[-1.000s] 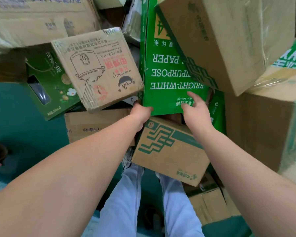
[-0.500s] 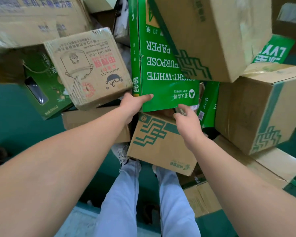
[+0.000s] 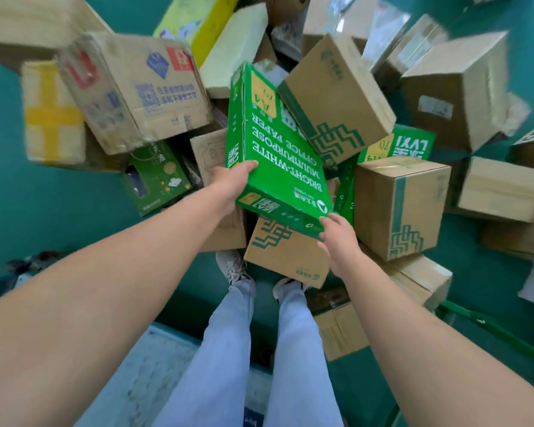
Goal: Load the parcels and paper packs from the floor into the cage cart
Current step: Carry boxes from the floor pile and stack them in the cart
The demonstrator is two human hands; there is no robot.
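Green paper pack lifted out of the heap, held by both hands.

The green paper pack (image 3: pixel 278 155), half a second ago wedged upright among the cartons with fingers just reaching its lower edge, is now raised clear above the pile and tilted. The left hand (image 3: pixel 232 188) grips its left edge, thumb curled on the printed face; the right hand (image 3: pixel 338 238) pinches the near right corner. Its long axis runs away from the person, the near end lower, its lettering upside down. Under it lies a brown carton (image 3: pixel 285 255), others crowding around on the teal floor (image 3: pixel 43 211).
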